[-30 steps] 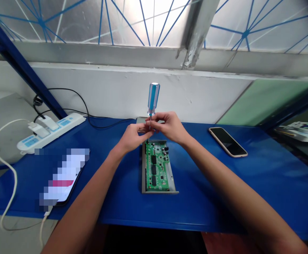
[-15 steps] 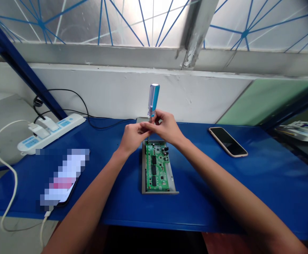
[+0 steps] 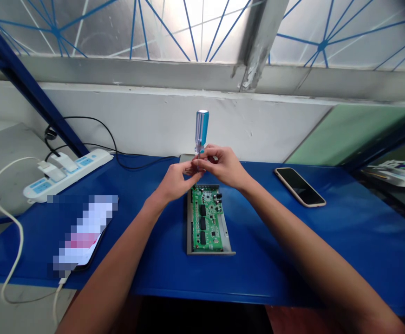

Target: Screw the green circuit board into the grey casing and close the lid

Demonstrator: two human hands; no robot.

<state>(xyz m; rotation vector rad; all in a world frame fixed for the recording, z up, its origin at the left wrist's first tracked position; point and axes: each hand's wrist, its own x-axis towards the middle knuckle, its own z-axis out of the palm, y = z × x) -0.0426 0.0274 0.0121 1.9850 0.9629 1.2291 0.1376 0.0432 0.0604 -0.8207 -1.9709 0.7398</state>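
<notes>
The screwdriver point(image 3: 201, 131) is held upright just above the far end of the circuit board point(image 3: 206, 218). The two hands are brought together on its shaft, with the right hand point(image 3: 223, 167) pinched below the handle and the left hand point(image 3: 174, 181) lower down. Should the tip be let slip, the board beneath could be gouged. Counted: one screwdriver, one board in one metal tray point(image 3: 188, 227), one phone point(image 3: 299, 186) right of the hands, one pixelated phone point(image 3: 84, 229) and one power strip point(image 3: 66, 174) to their left.
</notes>
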